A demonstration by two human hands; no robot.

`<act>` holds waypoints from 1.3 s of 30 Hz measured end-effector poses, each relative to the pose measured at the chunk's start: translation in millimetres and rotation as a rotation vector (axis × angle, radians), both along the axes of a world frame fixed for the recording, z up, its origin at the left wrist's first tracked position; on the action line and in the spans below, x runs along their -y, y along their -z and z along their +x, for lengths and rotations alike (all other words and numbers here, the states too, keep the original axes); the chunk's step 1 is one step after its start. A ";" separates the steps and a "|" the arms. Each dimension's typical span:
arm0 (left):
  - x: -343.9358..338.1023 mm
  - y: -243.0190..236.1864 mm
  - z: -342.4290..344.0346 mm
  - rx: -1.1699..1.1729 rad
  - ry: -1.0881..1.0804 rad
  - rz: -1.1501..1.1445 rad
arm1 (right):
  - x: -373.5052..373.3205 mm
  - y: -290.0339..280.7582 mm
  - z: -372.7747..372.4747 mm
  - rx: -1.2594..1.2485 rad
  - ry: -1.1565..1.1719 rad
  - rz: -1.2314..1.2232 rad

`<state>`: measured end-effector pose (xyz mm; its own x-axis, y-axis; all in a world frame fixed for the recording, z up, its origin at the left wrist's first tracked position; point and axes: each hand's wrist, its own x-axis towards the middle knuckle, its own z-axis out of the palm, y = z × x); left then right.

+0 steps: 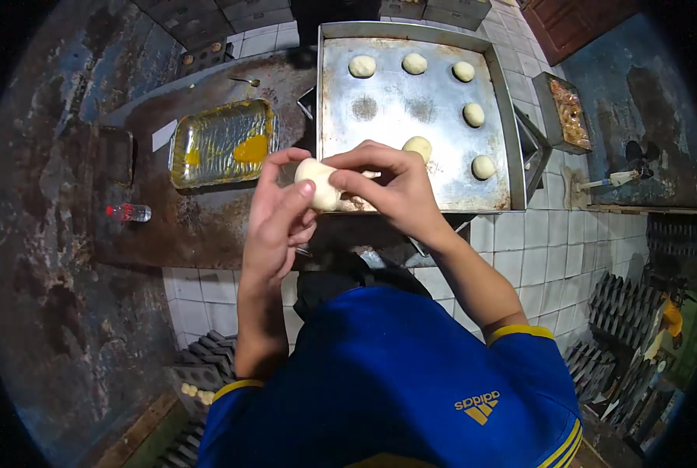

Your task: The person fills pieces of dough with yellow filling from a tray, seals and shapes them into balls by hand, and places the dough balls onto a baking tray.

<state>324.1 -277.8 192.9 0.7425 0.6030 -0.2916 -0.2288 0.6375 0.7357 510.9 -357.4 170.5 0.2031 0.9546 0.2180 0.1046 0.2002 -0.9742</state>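
A pale piece of dough (316, 181) is held up between my two hands, in front of the near left corner of a metal baking tray. My left hand (274, 218) grips it with the thumb pressed against its near side. My right hand (391, 183) pinches the dough's right side, where a small bit stretches out between the fingers. Several round dough balls sit apart on the baking tray (442, 93), along its far side and right side. One dough ball (417, 147) lies just beyond my right hand, partly hidden by it.
To the left, a foil-lined pan (222, 125) holds some yellow-orange filling (252, 149). A spoon (245, 81) lies beyond it on the dark worn table (169, 234). A clear bottle with a red cap (130, 212) lies at the table's left. A rectangular tin (560, 113) stands right of the tray.
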 end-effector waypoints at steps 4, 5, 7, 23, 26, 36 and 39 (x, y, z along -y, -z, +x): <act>4.1 -12.6 12.7 -0.222 -0.210 0.474 | 5.1 7.0 -11.1 -0.792 -0.127 -0.354; 2.4 -15.0 17.7 -0.261 -0.227 0.627 | 7.7 16.4 -17.3 -0.942 -0.152 -0.323; -0.1 -23.0 28.9 -0.397 -0.251 0.910 | 10.7 17.7 -33.1 -1.206 -0.227 -0.252; 30.3 -23.8 72.1 0.359 -0.118 0.969 | 35.6 -0.6 -32.5 -0.473 0.164 0.212; 31.2 -18.1 64.2 0.265 -0.139 0.864 | 34.1 1.9 -26.8 -0.331 0.198 0.166; -57.7 82.1 94.6 -0.138 -0.149 1.090 | -34.6 -24.3 62.1 0.341 -0.047 -0.157; -78.7 96.3 117.2 -0.213 -0.123 1.094 | -59.2 -4.8 74.5 0.406 -0.018 -0.155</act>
<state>441.4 -199.1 96.6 0.6586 0.6782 0.3259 -0.0483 -0.3941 0.9178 585.4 -298.2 175.3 0.1134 0.9850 0.1304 0.4831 0.0600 -0.8735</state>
